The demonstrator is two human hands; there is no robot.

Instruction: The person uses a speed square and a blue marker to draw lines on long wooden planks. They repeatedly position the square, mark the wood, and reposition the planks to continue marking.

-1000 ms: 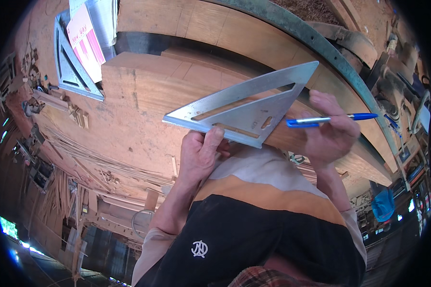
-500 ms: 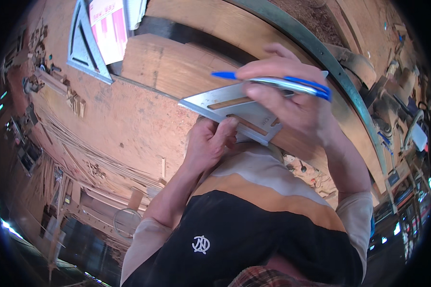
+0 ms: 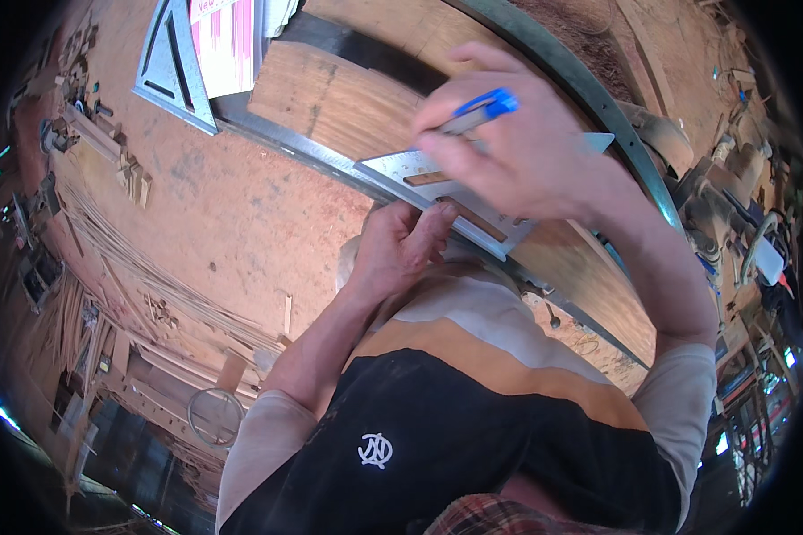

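A wooden board (image 3: 317, 94) lies in front of me with a silver triangular square (image 3: 388, 167) on it, the square's lipped side along the near edge. My left hand (image 3: 400, 248) grips that lip, thumb on top and the other fingers curled below, mostly hidden. Over the square, my right hand (image 3: 531, 143) is closed around a pen (image 3: 484, 111) with a blue end. The pen's tip points down and left toward the board by the square's slanted edge; whether it touches cannot be made out.
A second triangular square (image 3: 171, 80) and a pink-and-white printed booklet (image 3: 227, 49) lie at the far left of the work surface. A curved greenish metal edge (image 3: 629, 138) runs along the right. Sawdust and thin wood strips (image 3: 143, 267) cover the floor.
My right hand has turned the pen from lying flat above the square to pointing down at the board, blue end up. My left hand stays on the square.
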